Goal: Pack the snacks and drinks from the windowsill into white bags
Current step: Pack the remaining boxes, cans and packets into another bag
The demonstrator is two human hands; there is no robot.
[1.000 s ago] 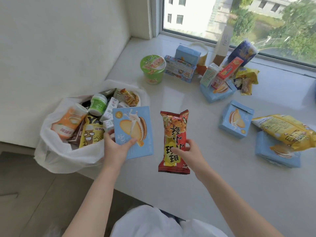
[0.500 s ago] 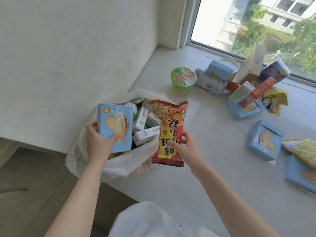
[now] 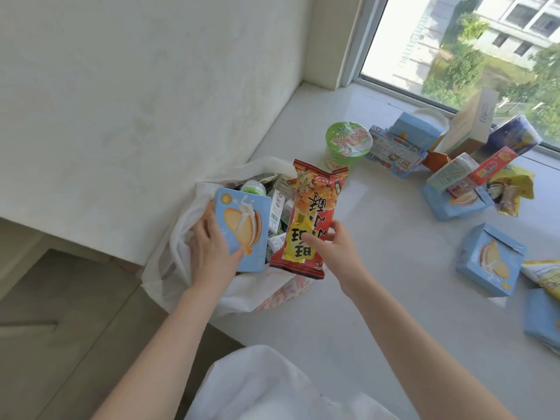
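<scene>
Over the open white bag (image 3: 181, 268) at the windowsill (image 3: 378, 298) edge, the left hand (image 3: 212, 247) grips a blue biscuit box (image 3: 242, 228) and the right hand (image 3: 336, 253) pinches a red snack packet (image 3: 312, 213), both upright.

Both forearms are bare (no sleeves reach them); a white garment (image 3: 272, 386) covers the torso.
</scene>
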